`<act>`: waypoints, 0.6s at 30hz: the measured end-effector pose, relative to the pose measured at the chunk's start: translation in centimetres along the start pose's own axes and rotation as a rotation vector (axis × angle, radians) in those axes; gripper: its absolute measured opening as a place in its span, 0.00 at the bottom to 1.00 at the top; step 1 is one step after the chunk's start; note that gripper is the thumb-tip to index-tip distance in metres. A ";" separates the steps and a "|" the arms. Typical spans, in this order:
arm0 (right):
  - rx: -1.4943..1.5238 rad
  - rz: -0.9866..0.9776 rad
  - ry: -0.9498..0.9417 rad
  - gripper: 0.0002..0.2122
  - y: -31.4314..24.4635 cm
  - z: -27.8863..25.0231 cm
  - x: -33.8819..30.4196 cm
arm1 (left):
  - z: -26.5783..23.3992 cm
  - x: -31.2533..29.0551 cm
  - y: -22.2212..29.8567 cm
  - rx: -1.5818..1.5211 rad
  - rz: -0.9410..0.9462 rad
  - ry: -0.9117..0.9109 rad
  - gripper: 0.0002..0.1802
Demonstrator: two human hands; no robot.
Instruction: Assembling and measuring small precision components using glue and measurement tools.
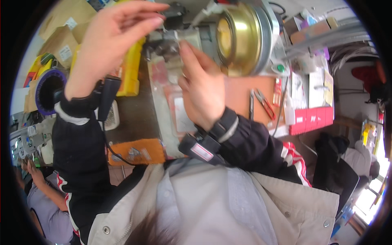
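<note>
My left hand [112, 38] is raised over the left side of a bench machine, fingers stretched toward its dark metal mechanism [163, 45]. Those fingers are apart, with nothing visible between them. In front of the same mechanism is my right hand [202, 83], its fingers mostly folded and one fingertip reaching up to a small clear piece. Whatever that hand pinches is too blurred and covered to name. Just right of the mechanism, a large gold-coloured wheel [247, 38] is mounted on the machine. Both wrists wear black straps with small devices.
Red-handled pliers [265, 104] and a dark pen-like tool [251, 105] lie on the brown board at right, near a red box [312, 120]. Yellow bins [132, 73] and a purple-rimmed black tub [51, 90] stand left. An orange mat [136, 152] lies nearest me. A co-worker [49, 200] is at lower left.
</note>
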State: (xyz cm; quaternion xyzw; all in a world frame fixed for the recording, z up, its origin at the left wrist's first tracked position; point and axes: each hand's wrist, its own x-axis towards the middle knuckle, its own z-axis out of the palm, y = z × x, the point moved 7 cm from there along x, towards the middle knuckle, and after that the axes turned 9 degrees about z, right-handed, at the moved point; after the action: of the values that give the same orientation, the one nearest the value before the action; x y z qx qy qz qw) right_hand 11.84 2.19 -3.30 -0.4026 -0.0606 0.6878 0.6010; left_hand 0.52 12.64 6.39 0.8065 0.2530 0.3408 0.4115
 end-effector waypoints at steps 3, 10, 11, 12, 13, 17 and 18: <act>-0.071 0.014 0.040 0.16 0.2 -1.4 -0.1 | 0.5 0.7 0.1 0.018 -0.027 -0.134 0.17; 0.035 -0.020 -0.039 0.08 -0.8 0.0 3.0 | 3.5 2.9 -0.2 0.087 -0.025 -0.444 0.14; 0.047 -0.009 -0.024 0.07 -0.8 0.1 3.3 | 3.7 3.2 -0.4 0.098 -0.025 -0.434 0.11; 0.047 -0.005 -0.029 0.07 -0.8 0.3 3.3 | 3.8 3.2 -0.3 0.102 -0.029 -0.430 0.11; 0.042 0.010 -0.024 0.08 -0.7 0.3 3.4 | 3.6 3.4 -0.2 0.132 -0.028 -0.390 0.09; 0.144 0.109 0.015 0.09 -0.2 -0.7 1.8 | 2.0 2.0 2.7 0.501 0.311 -0.013 0.06; 0.153 0.175 0.035 0.09 0.0 -0.9 0.9 | 2.3 1.0 3.4 0.508 0.307 -0.011 0.06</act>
State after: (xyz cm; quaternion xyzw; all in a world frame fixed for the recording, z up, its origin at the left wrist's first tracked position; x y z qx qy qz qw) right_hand 12.49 2.58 -4.32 -0.3714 0.0381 0.7330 0.5686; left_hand 3.39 10.38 8.58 0.9144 0.2030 0.3203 0.1414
